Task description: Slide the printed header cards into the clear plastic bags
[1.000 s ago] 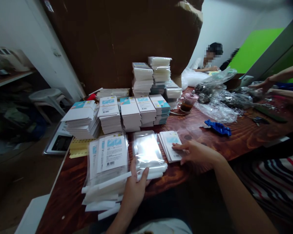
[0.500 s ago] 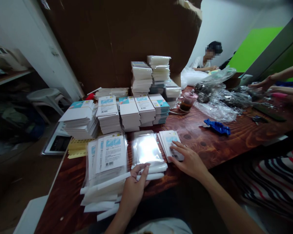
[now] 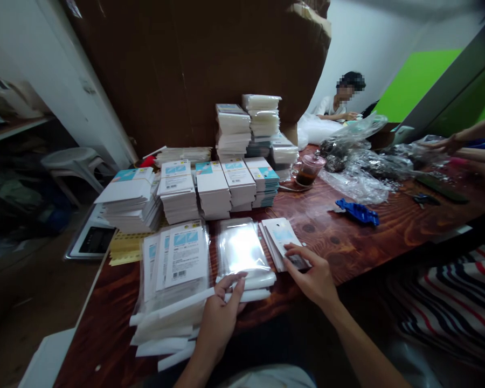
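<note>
My left hand (image 3: 222, 310) is closed on the white flap end of the top clear plastic bag in a pile of bags (image 3: 242, 248), pinching it between thumb and fingers. To the right lies a small fanned stack of printed cards (image 3: 271, 237). My right hand (image 3: 313, 272) grips the top card (image 3: 286, 233) at its near end, fingers bent over it. Left of the bags, several bagged cards (image 3: 184, 253) overlap, their white flaps pointing toward me.
Behind stand several card stacks (image 3: 212, 188) and taller piles of bagged cards (image 3: 262, 116). A lidded cup (image 3: 308, 171) of dark liquid, a blue object (image 3: 358, 211) and crumpled plastic (image 3: 359, 180) lie rightward. Another person's hands (image 3: 448, 143) are at far right; a person (image 3: 343, 99) sits behind.
My right hand has shifted slightly, its fingers drawn together and bent more over the top card. My left hand stays at the bag flap. The view has moved a little.
</note>
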Available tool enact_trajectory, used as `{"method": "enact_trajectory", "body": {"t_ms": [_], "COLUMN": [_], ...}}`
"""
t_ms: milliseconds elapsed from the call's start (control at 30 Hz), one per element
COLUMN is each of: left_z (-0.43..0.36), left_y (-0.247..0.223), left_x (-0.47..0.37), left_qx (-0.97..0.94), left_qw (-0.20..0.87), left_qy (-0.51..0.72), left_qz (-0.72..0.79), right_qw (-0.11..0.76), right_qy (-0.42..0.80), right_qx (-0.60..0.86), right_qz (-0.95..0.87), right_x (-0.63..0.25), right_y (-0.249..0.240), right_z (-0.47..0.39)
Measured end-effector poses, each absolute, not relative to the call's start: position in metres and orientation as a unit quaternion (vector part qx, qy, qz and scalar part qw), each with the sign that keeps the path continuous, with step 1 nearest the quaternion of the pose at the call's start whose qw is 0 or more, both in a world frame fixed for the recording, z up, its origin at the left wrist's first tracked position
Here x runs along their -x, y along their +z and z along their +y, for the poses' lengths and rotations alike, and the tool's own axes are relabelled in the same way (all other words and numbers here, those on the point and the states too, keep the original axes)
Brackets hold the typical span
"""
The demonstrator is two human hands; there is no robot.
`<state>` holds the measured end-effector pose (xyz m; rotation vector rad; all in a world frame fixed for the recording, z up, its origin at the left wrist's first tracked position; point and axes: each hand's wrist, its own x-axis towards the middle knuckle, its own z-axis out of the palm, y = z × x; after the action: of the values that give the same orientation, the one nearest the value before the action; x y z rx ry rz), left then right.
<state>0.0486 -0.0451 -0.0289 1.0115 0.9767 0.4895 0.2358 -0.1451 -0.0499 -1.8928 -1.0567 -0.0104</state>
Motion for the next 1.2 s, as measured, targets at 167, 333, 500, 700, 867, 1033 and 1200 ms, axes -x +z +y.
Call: {"method": "enact_trajectory", "body": {"t_ms": [167,333,500,700,867,1033,1200], "left_z": [-0.044,-0.041,-0.042,-0.042,-0.043,-0.044,-0.041], "left_y": [-0.032,-0.043,-0.044,-0.043,-0.038,-0.038,-0.053], "left_x": [-0.047,-0.045,-0.044,-0.047,-0.048,-0.045,-0.043], "left_qx": [-0.443,-0.429,-0.425,-0.439,-0.424,-0.449,-0.478], "left_qw": [0.757,0.775,0.763,0.755,0.753,0.746,0.743], "left_qy": [0.211,0.202,0.213,0.21,0.211,0.21,0.22], "left_qz": [0.431,0.417,0.439,0.439,0.456,0.445,0.414], "right_qw": [0.514,0.583,0.556,0.433,0.489,0.604,0.496], "right_qy": [0.023,-0.036,0.09,0.059,0.002,0.228,0.359], "right_qx": [0.759,0.716,0.588,0.674,0.693,0.538,0.586], "right_qz": [-0.398,-0.382,-0.58,-0.596,-0.53,-0.542,-0.532], "right_x": [-0.24,-0.24,-0.231,-0.228,-0.235,-0.227,-0.209], "right_y": [-0.055,-0.048,-0.019,-0.037,-0.051,-0.021,-0.01], "right_z": [-0.145,-0.15,-0.18,-0.172,-0.156,-0.173,-0.188]}}
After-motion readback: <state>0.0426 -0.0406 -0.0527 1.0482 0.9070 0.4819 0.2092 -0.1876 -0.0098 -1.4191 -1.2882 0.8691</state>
